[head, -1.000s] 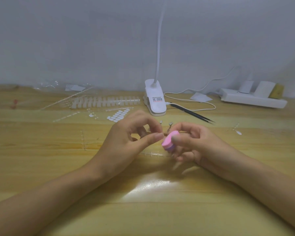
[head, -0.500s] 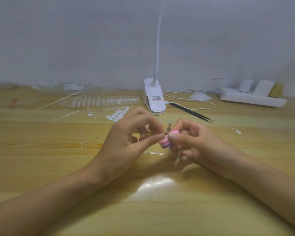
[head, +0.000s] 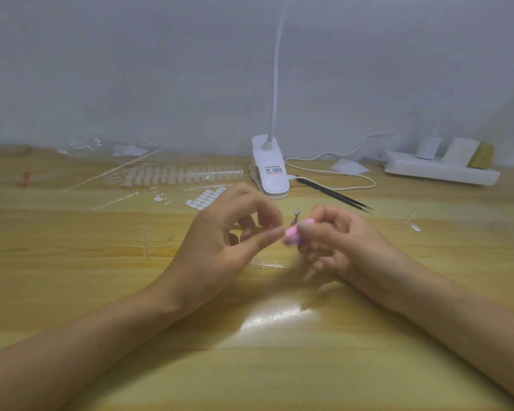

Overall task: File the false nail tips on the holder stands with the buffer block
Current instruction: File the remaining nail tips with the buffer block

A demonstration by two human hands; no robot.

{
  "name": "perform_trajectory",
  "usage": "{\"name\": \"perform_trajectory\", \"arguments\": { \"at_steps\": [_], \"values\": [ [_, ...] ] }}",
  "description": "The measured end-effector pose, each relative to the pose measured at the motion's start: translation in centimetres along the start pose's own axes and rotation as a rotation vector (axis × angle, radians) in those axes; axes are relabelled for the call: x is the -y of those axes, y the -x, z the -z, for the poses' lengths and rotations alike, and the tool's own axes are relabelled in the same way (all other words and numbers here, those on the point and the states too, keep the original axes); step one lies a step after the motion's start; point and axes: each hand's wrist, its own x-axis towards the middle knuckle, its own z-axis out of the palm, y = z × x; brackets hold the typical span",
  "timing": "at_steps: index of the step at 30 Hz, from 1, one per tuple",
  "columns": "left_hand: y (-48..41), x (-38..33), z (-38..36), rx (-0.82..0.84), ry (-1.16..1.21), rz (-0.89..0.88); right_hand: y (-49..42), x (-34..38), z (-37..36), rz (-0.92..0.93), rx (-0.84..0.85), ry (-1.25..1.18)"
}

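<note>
Gripping the small pink foam buffer block (head: 291, 236), the right hand (head: 344, 244) had slid closer, up to the left hand (head: 217, 241), whose curled fingers' hold couldn't be told. The wooden tabletop (head: 250, 366) spread broadly nearside.

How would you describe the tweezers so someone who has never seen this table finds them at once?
Find the white clip lamp standing at the back middle of the wooden table. Just right of its base the tweezers lie flat, tips pointing right and toward the person. They are the only thin black thing among white and clear bits.
</note>
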Motion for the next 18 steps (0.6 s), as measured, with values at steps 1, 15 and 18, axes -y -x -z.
{"name": "perform_trajectory", "arguments": {
  "at_steps": [1, 15, 18],
  "values": [
    [-0.03, 0.05, 0.08, -0.017, 0.000, 0.008, -0.01, 0.04, 0.12, -0.003, 0.001, -0.002],
    [0.18, -0.09, -0.23, 0.024, 0.025, 0.002, -0.06, 0.30, 0.38, -0.041, 0.058, 0.036],
    [0.11, 0.09, -0.14, 0.038, 0.003, 0.027, 0.08, 0.14, -0.29, -0.028, 0.130, 0.122]
  ]
}}
